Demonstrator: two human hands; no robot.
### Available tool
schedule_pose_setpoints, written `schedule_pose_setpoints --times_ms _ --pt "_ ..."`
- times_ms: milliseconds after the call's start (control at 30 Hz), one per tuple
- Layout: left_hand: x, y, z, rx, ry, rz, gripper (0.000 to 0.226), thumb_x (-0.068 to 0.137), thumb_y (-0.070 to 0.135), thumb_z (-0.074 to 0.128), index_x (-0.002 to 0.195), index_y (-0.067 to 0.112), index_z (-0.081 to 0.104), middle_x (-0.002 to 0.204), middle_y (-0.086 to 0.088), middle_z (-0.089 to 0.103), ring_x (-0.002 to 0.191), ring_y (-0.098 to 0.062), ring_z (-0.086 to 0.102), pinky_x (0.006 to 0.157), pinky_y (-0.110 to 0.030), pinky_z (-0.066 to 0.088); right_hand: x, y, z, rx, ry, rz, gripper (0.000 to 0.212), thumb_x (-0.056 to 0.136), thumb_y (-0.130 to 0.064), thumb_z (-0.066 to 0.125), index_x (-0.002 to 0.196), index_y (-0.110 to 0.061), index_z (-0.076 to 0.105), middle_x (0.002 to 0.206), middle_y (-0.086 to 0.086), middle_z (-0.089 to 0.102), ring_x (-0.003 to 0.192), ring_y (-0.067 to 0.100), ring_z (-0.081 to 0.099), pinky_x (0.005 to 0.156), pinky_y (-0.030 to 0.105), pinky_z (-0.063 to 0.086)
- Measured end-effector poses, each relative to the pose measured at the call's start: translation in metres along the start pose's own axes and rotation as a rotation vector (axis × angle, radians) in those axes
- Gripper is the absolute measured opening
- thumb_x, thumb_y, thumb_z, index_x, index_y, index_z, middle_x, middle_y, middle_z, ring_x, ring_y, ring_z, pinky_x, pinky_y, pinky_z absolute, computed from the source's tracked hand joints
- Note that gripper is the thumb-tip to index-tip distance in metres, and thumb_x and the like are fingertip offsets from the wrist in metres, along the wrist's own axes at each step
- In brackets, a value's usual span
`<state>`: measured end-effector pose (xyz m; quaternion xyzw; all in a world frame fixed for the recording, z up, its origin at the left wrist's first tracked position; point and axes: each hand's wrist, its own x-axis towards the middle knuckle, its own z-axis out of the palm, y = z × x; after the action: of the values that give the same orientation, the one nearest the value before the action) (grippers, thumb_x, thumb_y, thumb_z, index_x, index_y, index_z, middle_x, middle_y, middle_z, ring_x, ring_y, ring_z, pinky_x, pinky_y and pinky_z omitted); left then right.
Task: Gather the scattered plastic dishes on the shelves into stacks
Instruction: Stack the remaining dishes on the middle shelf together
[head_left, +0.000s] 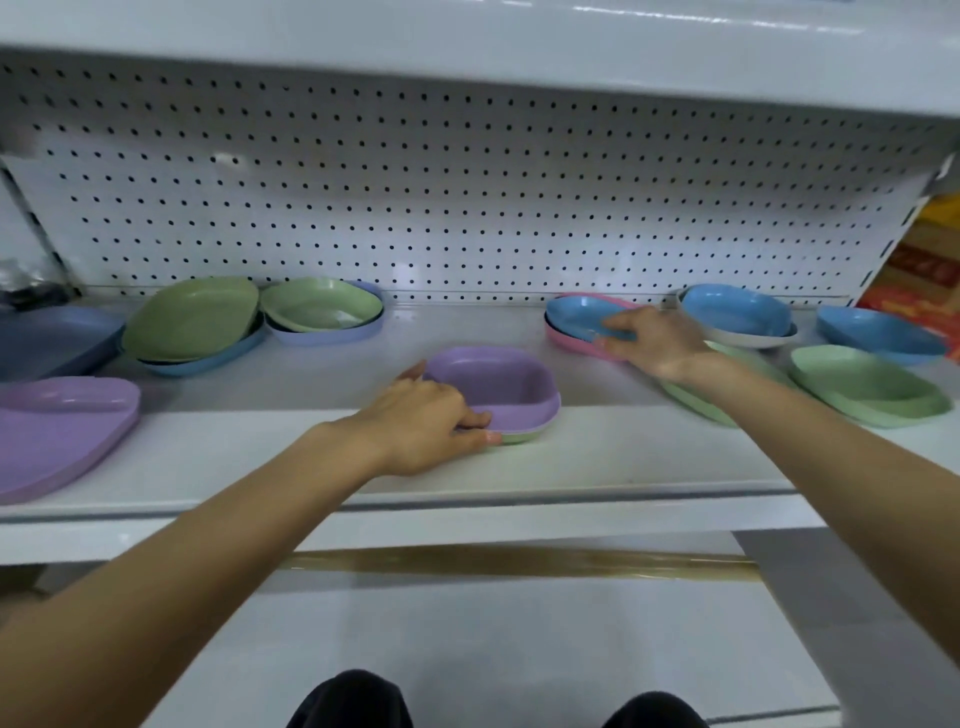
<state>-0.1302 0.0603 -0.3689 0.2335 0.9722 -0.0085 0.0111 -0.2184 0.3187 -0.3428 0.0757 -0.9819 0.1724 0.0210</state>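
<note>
A small stack with a purple dish (496, 382) on top and a green one at the bottom sits mid-shelf near the front edge. My left hand (431, 423) grips its left rim, thumb above and fingers under. Farther right, my right hand (657, 338) pinches the rim of a blue dish (574, 314) that lies in a pink dish (566, 338). A green dish (691, 397) lies partly hidden under my right wrist.
On the white shelf (311, 457): at left a large purple plate (57, 434), a dark blue tray (49, 340), a green-on-blue stack (192, 319) and a green-on-lilac stack (322, 309). At right, a blue-on-white stack (737, 314), a blue dish (878, 340), a green dish (867, 392). A pegboard stands behind.
</note>
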Motion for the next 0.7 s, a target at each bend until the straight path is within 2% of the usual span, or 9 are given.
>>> schedule_pose_setpoints --times_ms 100,167,233,300,367,433,500,567,700 --pt "0.001 -0.004 0.001 -0.035 0.014 -0.007 0.046 0.093 0.058 0.031 0.127 0.037 0.054 0.114 0.003 0.062 0.116 -0.021 0.049 0.115 -0.037 0.009 0.007 0.006 0.010 -0.019 -0.018 -0.028 0.039 0.090 -0.039 0.053 0.109 -0.006 0.064 0.114 0.013 0.065 0.103 0.032 0.059 0.095 0.042 0.045" --pt "0.000 -0.009 0.002 -0.076 0.007 -0.020 0.047 0.091 0.059 0.032 0.129 0.039 0.051 0.120 0.006 0.060 0.121 -0.018 0.047 0.116 -0.041 0.007 0.010 0.008 0.016 -0.020 0.003 -0.047 0.026 0.091 -0.030 0.055 0.105 -0.012 0.067 0.108 0.009 0.068 0.099 0.029 0.060 0.092 0.042 0.047" --pt "-0.003 -0.015 0.004 -0.088 0.004 -0.035 0.046 0.091 0.060 0.034 0.130 0.041 0.049 0.125 0.009 0.056 0.125 -0.016 0.044 0.117 -0.042 0.008 0.011 0.009 0.021 -0.031 0.021 -0.061 0.020 0.091 -0.021 0.054 0.099 -0.007 0.067 0.104 0.014 0.068 0.096 0.031 0.060 0.091 0.042 0.048" --pt "-0.009 -0.025 0.006 -0.100 0.011 -0.055 0.048 0.090 0.062 0.034 0.131 0.042 0.049 0.130 0.012 0.053 0.128 -0.013 0.042 0.116 -0.041 0.011 0.007 0.005 0.025 -0.053 0.015 -0.073 0.018 0.090 -0.016 0.053 0.095 -0.003 0.065 0.096 0.018 0.067 0.084 0.030 0.057 0.085 0.039 0.047" --pt "-0.021 -0.040 0.008 -0.114 0.001 -0.079 0.063 0.083 0.075 0.026 0.131 0.042 0.048 0.135 0.017 0.048 0.132 -0.008 0.037 0.115 -0.039 0.013 -0.001 -0.002 0.024 -0.059 0.012 -0.114 0.016 0.089 -0.012 0.052 0.095 -0.005 0.065 0.087 0.014 0.065 0.076 0.025 0.049 0.075 0.034 0.045" --pt "-0.037 -0.056 0.008 -0.123 0.002 -0.105 0.099 0.058 0.094 0.001 0.130 0.045 0.048 0.139 0.020 0.044 0.134 -0.005 0.033 0.114 -0.037 0.012 -0.015 -0.014 0.022 -0.063 -0.005 -0.186 0.017 0.090 -0.011 0.051 0.097 -0.012 0.066 0.082 -0.001 0.060 0.077 0.017 0.046 0.067 0.027 0.039" --pt "-0.054 -0.070 0.009 -0.140 0.017 -0.146 0.118 0.040 0.097 -0.012 0.128 0.047 0.049 0.141 0.021 0.041 0.134 -0.003 0.032 0.113 -0.036 0.014 -0.030 -0.025 0.021 -0.102 -0.025 -0.271 0.019 0.091 -0.015 0.050 0.099 -0.020 0.066 0.088 -0.008 0.062 0.083 0.014 0.050 0.070 0.024 0.040" --pt "-0.072 -0.079 0.012 -0.178 0.046 -0.169 0.119 0.039 0.098 -0.011 0.127 0.046 0.050 0.145 0.017 0.039 0.134 -0.004 0.033 0.112 -0.033 0.017 -0.047 -0.036 0.021 -0.188 -0.024 -0.343 0.019 0.091 -0.019 0.049 0.096 -0.027 0.065 0.093 -0.007 0.067 0.088 0.019 0.056 0.079 0.031 0.046" --pt "-0.104 -0.081 0.017 -0.207 0.083 -0.185 0.109 0.047 0.098 -0.003 0.126 0.046 0.051 0.147 0.011 0.038 0.133 -0.010 0.035 0.105 -0.021 0.023 -0.090 -0.053 0.019 -0.274 -0.001 -0.474 0.020 0.093 -0.023 0.048 0.104 -0.030 0.063 0.099 -0.005 0.069 0.092 0.026 0.062 0.078 0.035 0.047"
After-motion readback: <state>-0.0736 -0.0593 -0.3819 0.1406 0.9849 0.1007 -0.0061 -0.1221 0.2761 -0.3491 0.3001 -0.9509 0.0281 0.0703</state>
